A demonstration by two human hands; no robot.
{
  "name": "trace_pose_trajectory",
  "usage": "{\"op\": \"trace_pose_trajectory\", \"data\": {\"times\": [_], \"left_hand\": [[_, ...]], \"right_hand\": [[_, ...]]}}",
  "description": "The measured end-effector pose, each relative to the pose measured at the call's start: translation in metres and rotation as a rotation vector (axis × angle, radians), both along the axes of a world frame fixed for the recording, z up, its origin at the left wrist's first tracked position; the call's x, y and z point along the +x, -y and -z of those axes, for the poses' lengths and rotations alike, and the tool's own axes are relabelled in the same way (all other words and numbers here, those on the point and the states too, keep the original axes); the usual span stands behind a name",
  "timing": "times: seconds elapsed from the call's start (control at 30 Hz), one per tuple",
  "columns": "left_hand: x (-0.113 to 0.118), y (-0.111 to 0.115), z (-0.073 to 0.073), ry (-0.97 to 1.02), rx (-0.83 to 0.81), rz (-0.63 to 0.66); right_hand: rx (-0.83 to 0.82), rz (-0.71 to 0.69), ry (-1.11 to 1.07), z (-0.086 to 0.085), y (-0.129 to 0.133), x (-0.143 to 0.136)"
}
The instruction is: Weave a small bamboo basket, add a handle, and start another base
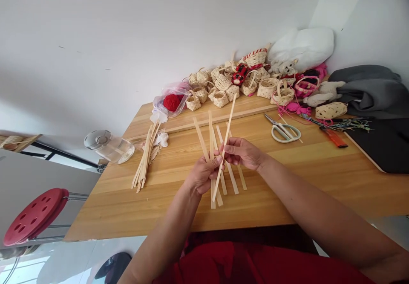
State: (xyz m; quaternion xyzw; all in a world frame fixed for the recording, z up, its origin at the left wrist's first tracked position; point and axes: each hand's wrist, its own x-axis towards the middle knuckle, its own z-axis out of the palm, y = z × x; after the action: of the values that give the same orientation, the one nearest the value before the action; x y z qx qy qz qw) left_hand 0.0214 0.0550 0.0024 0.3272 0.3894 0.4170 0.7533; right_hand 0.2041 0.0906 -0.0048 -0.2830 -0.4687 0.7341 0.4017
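Observation:
Above the wooden table, my left hand (pixel 206 173) is closed on several pale flat bamboo strips (pixel 200 137) that fan upward and stick out below it. My right hand (pixel 241 152), at their right, pinches one long strip (pixel 230 120), which slants up to the right and crosses in front of the others. The fingertips of both hands are close together at the middle. Other strips (pixel 232 179) lie on the table behind and below my hands. A bundle of similar strips (pixel 145 158) rests on the table to the left.
Small woven baskets (pixel 220 99) crowd the table's back, with red yarn (pixel 171 102) at their left. Scissors (pixel 283 129), an orange-handled cutter (pixel 334 137) and a black board (pixel 383 141) are at the right. A clear bottle (pixel 110 146) lies left, near a red stool (pixel 35 215).

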Motion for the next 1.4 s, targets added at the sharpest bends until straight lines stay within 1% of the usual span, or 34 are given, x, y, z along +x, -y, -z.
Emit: {"op": "trace_pose_trajectory", "data": {"times": [0.1,0.17,0.27,0.33,0.4,0.5,0.57,0.63,0.73,0.8,0.97,1.07,1.23,1.33,1.4], "left_hand": [[0.002,0.01,0.003,0.011,0.029,0.026],[0.003,0.015,0.003,-0.013,0.073,0.025],[0.002,0.016,0.003,-0.07,0.111,-0.009],[0.0,0.014,0.004,-0.098,0.104,-0.034],[-0.004,0.009,0.006,-0.125,0.094,-0.071],[-0.012,-0.001,0.008,-0.193,0.082,-0.158],[-0.015,-0.006,0.008,-0.22,0.061,-0.207],[-0.014,-0.009,0.008,-0.217,0.029,-0.212],[-0.006,-0.01,0.009,-0.201,-0.007,-0.147],[0.002,-0.01,0.01,-0.186,-0.004,-0.101],[0.012,-0.015,0.012,-0.165,0.019,-0.038],[0.012,-0.021,0.013,-0.154,0.028,-0.019],[0.007,-0.027,0.021,-0.109,0.007,0.08],[0.001,-0.029,0.025,-0.052,-0.053,0.05],[-0.005,-0.031,0.024,-0.014,-0.08,0.037]], "right_hand": [[0.014,-0.026,0.019,0.002,0.0,-0.001],[0.065,-0.002,0.07,0.004,0.0,-0.002],[0.15,0.043,0.152,0.004,0.0,-0.003],[0.19,0.07,0.196,0.004,-0.001,-0.002],[0.237,0.151,0.232,0.005,-0.003,0.0],[0.317,0.359,0.283,0.008,-0.009,0.004],[0.347,0.427,0.326,0.011,-0.013,0.006],[0.35,0.404,0.351,0.014,-0.014,0.006],[0.302,0.305,0.321,0.016,-0.011,0.002],[0.242,0.268,0.28,0.016,-0.009,-0.002],[0.095,0.284,0.237,0.014,-0.008,-0.003],[0.049,0.259,0.249,0.013,-0.009,-0.001],[0.025,0.254,0.259,0.009,-0.01,0.002],[-0.016,0.252,0.289,0.006,-0.011,0.006],[-0.037,0.256,0.302,0.006,-0.013,0.01]]}}
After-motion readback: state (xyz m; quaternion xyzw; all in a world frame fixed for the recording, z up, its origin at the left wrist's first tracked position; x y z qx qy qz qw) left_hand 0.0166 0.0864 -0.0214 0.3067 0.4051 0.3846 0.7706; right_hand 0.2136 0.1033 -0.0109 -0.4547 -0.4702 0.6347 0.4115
